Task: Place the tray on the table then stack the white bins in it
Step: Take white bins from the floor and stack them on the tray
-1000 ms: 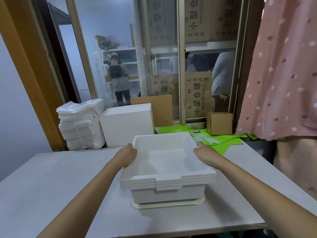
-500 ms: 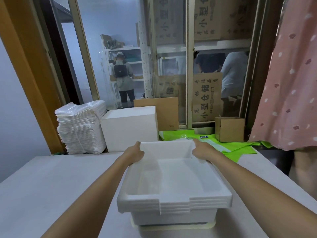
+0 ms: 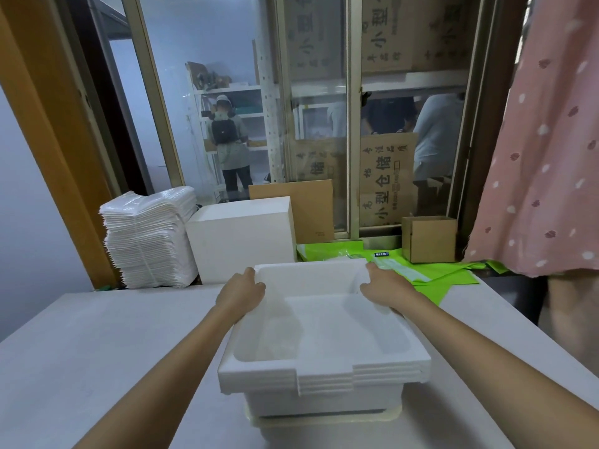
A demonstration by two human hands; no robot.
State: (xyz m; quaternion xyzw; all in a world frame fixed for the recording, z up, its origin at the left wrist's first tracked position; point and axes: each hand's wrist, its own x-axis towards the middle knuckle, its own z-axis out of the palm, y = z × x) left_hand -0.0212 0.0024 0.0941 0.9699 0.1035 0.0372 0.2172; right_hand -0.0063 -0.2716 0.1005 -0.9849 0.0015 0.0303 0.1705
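Observation:
A nested stack of white bins (image 3: 324, 367) stands in a cream tray (image 3: 324, 421) on the grey table (image 3: 97, 351), near its front edge. Only the tray's front lip shows under the bins. My left hand (image 3: 241, 294) grips the left rim of the top bin near its far corner. My right hand (image 3: 384, 285) grips the right rim near the far right corner. Both forearms reach in from below.
Behind the table stand a wrapped pile of white trays (image 3: 149, 241), a white foam box (image 3: 243, 241), a cardboard sheet (image 3: 301, 209) and a small carton (image 3: 429, 238) on green bags (image 3: 437, 273). A pink curtain (image 3: 544, 157) hangs at right. People stand beyond the window.
The view has drawn closer to the bins and the stack now sits lower and larger in frame. Both hands have slid along the rims toward the far corners.

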